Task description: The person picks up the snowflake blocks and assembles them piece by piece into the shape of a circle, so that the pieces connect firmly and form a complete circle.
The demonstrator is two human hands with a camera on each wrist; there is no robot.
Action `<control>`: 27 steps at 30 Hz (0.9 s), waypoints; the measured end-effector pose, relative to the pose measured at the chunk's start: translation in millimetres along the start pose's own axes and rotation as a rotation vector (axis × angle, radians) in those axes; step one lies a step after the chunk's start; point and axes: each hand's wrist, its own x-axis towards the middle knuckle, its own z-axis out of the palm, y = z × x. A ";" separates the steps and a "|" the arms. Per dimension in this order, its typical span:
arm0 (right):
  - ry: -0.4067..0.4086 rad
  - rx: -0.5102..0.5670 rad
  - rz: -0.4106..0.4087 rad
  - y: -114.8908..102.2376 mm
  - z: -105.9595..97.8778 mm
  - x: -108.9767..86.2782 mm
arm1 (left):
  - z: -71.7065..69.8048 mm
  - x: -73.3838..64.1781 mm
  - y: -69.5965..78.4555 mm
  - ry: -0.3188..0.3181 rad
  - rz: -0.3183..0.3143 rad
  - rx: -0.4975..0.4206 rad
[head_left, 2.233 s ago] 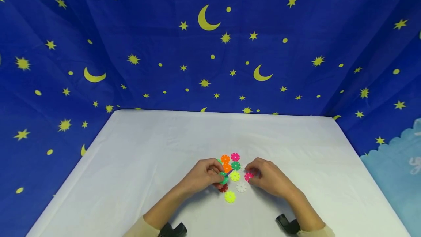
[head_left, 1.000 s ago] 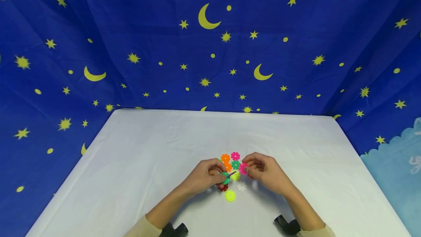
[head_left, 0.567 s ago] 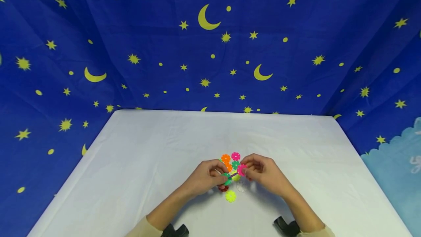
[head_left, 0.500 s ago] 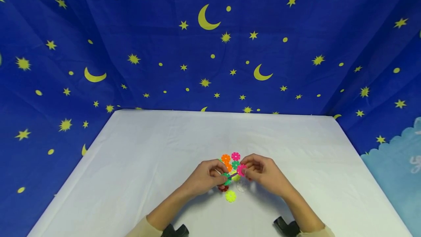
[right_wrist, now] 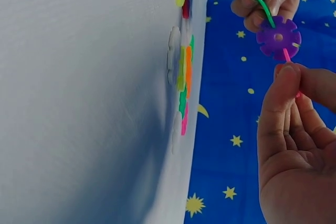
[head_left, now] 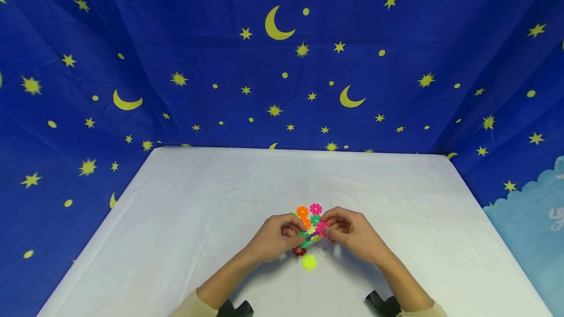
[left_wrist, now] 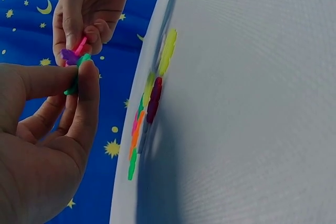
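Note:
My left hand [head_left: 275, 238] pinches a green notched plastic disc [head_left: 304, 240] between thumb and fingers. A purple notched disc [right_wrist: 274, 39] is joined edge-on to the green one. Between the thumb and fingertips of my right hand [head_left: 352, 234] is a pink notched disc [head_left: 322, 229]. In the right wrist view the pink disc's edge meets a slot in the purple disc's rim; how deep it sits I cannot tell. All three discs are held above the table, and fingers cover parts of the green and pink ones.
Loose discs lie flat on the white table [head_left: 198, 199] around and below the hands: orange [head_left: 302, 211], pink [head_left: 316, 209], yellow [head_left: 309, 262], dark red [head_left: 299, 252] and clear [head_left: 324, 248] among them. A blue star-patterned curtain [head_left: 211, 53] stands behind.
My right hand has lifted the pink disc and brought it left against the purple disc. The left hand has shifted only slightly right, still pinching the green disc.

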 end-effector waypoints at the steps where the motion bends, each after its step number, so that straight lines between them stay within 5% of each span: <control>1: 0.003 0.002 0.001 0.6 0.1 0.2 | 0.1 -0.1 0.2 0.004 0.008 0.000; 5: 0.019 0.010 -0.004 3.5 2.1 0.9 | 0.6 -0.4 0.5 0.014 0.015 -0.006; 13: 0.034 -0.011 -0.014 1.1 9.3 1.7 | -0.1 7.3 -26.2 -0.009 -0.007 -0.032; 27: 0.051 -0.025 -0.039 1.1 12.1 2.8 | 4.7 11.6 -28.5 -0.035 -0.057 -0.175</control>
